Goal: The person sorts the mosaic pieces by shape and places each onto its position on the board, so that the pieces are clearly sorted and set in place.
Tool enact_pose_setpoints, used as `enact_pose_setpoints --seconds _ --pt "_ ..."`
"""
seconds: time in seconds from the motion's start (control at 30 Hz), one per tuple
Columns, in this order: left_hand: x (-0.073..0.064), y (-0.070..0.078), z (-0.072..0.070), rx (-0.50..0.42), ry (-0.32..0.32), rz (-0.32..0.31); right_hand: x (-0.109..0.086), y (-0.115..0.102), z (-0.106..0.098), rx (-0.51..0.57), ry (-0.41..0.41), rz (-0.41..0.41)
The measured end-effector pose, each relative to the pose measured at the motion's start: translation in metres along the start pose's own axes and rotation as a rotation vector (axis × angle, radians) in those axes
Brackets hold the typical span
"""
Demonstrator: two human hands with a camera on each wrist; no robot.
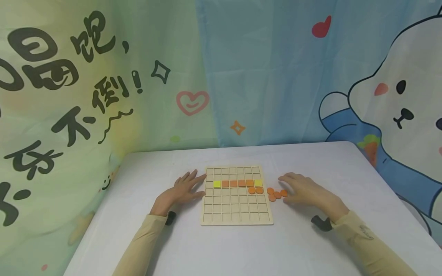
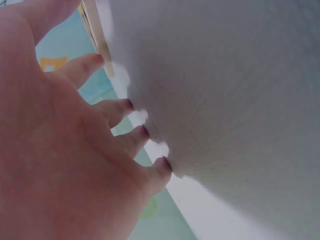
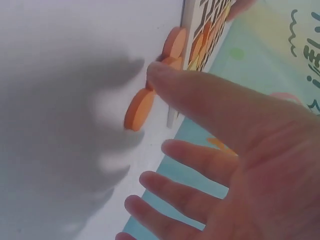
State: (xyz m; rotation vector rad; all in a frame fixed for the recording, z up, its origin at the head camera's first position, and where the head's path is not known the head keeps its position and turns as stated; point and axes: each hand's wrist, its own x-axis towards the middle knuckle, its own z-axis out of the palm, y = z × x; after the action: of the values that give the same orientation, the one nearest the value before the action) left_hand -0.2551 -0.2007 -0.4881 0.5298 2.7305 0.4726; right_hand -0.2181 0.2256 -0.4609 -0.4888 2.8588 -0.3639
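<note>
A printed curtain [image 1: 238,50] backs the white table [image 1: 235,249]. The pale gridded board [image 1: 235,209] lies flat on the table between my hands; a row of yellow and orange squares [image 1: 233,183] crosses it, and two orange discs [image 1: 255,190] rest just below that row's right end. Loose orange discs [image 1: 277,195] lie in a cluster on the table, just beside the board's right edge.

My left hand [image 1: 183,189] is spread, thumb and a fingertip touching the board's left edge. My right hand [image 1: 302,189] grips nothing: thumb and fingers stand apart beside the cluster. I cannot tell whether the thumb touches a disc.

Handling: I judge each disc light, stiff and hard to break, its smooth face liable to slide. Grip point: opposite sides of the rim, thumb against forefinger. The board seems rigid and light enough to shift; steady it by its edge.
</note>
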Motion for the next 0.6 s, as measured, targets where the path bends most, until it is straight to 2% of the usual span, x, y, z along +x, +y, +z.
enact_pose_setpoints --seconds 0.27,0.6 --pt "0.0009 0.0000 0.0008 0.003 -0.001 -0.020 -0.0006 0.0044 0.0024 0.009 0.028 -0.021" --pt "0.0018 -0.0006 0.0020 0.005 0.004 -0.013 -0.0021 0.0065 0.0045 -0.002 0.086 -0.073"
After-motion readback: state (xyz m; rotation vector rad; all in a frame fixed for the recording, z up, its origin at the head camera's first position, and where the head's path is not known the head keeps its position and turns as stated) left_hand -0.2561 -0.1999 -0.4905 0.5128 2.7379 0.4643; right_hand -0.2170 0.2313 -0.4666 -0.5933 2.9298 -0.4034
